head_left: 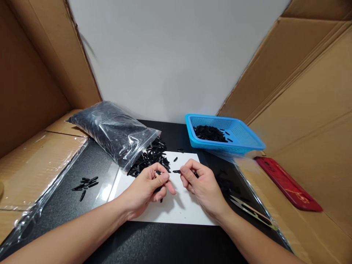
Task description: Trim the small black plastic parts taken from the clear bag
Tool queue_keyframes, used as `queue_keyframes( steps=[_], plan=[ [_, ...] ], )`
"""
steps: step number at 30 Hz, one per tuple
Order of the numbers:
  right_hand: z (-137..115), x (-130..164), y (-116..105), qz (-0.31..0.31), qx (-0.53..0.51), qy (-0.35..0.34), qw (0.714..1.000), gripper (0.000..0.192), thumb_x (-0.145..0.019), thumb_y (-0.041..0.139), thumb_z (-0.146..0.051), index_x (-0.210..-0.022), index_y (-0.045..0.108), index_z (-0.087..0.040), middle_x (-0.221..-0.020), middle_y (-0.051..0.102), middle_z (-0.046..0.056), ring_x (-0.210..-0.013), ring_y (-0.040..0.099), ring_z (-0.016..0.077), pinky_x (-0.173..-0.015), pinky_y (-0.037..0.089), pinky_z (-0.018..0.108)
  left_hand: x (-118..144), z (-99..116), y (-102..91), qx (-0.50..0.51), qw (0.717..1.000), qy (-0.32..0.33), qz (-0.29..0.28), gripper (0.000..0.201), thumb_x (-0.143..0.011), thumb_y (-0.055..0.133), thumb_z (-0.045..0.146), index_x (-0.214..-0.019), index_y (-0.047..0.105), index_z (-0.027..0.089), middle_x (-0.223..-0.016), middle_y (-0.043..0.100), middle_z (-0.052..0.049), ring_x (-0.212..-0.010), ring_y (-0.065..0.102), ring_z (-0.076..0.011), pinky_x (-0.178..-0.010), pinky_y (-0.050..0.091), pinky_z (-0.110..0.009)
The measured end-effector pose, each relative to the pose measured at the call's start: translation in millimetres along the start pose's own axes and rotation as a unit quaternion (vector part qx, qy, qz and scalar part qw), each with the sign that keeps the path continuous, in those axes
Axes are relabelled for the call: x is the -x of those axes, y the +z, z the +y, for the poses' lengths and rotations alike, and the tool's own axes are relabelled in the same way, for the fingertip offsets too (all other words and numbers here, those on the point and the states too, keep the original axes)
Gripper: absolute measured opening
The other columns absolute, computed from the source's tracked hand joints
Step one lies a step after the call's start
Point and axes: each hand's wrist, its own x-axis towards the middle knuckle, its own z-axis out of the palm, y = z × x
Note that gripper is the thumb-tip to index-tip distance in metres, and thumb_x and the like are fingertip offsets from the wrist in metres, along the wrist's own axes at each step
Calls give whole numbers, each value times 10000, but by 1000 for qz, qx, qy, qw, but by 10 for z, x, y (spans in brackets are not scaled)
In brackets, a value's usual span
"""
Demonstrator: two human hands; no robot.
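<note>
My right hand [202, 183] pinches a small, slim black piece [176, 171] between thumb and fingertips, its end pointing left. My left hand [154, 185] is closed, with dark bits showing between its fingers, which look like more black pieces. Both hands hover over a white sheet [176, 216], a short gap apart. Just behind the left hand, a heap of black pieces [151, 156] spills from the mouth of a clear plastic bag [110, 128]. One loose black piece [175, 159] lies on the sheet beyond the fingers.
At the back right stands a blue basket [247, 136] holding many black pieces [210, 133]. A small group of pieces [85, 185] lies on the black tabletop at left. Metal thread snips [253, 212] and a red phone case [288, 183] are at right. Cardboard walls flank both sides.
</note>
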Motion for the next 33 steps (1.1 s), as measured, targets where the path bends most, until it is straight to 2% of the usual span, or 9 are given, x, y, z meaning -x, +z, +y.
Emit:
queue_keyframes(
  steps=[7, 11, 15, 19, 21, 24, 33],
  plan=[
    [7, -1, 18, 8, -21, 15, 1000, 376, -849, 694, -441, -644, 526, -174, -533, 508, -51, -423, 304, 41, -395, 186, 192, -10, 17, -18, -5, 999, 1, 35, 358, -775, 759, 419, -956, 685, 118, -676, 593, 18, -467, 324, -28, -461, 146, -226],
    [-13, -8, 6, -11, -95, 54, 994, 326, -822, 695, -418, -680, 538, -169, -576, 611, -19, -391, 293, 24, -396, 169, 182, 1, 20, -14, -11, 999, -2, 34, 371, -768, 772, 374, -1045, 688, 142, -776, 645, -9, -490, 347, -31, -472, 161, -222],
    [-39, -33, -11, -31, -160, 111, 980, 306, -807, 663, -447, -715, 552, -177, -600, 639, -3, -377, 275, 29, -384, 133, 182, 14, 16, -3, -23, 998, -1, 51, 318, -764, 779, 379, -948, 655, 152, -818, 699, -37, -505, 354, -40, -499, 189, -213],
    [-39, -33, 3, -19, -67, 66, 995, 263, -761, 753, -412, -786, 626, -183, -573, 575, -38, -401, 304, 46, -394, 178, 198, 18, 25, 15, -29, 998, 9, 63, 321, -731, 805, 388, -878, 641, 154, -777, 707, -33, -504, 345, -49, -501, 198, -217],
    [-39, -24, 14, -27, -3, 31, 999, 253, -771, 745, -409, -859, 682, -180, -585, 574, -27, -432, 360, 72, -397, 221, 213, 19, 35, 21, -32, 997, 16, 63, 304, -732, 804, 383, -848, 642, 153, -746, 697, -19, -502, 344, -50, -501, 204, -219],
    [-42, -10, 17, -38, 50, -2, 998, 231, -818, 699, -407, -867, 696, -182, -606, 568, -23, -458, 391, 83, -415, 279, 222, 24, 50, 26, -42, 997, 22, 55, 272, -779, 763, 384, -801, 639, 143, -752, 703, -25, -500, 342, -47, -504, 208, -222],
    [12, 9, -20, -58, 47, -19, 997, 210, -876, 654, -395, -958, 666, -202, -667, 576, -25, -477, 405, 84, -434, 321, 218, 35, 60, 27, -38, 998, 18, 39, 308, -810, 721, 401, -712, 617, 128, -753, 723, -59, -481, 323, -47, -505, 183, -233]
  ],
)
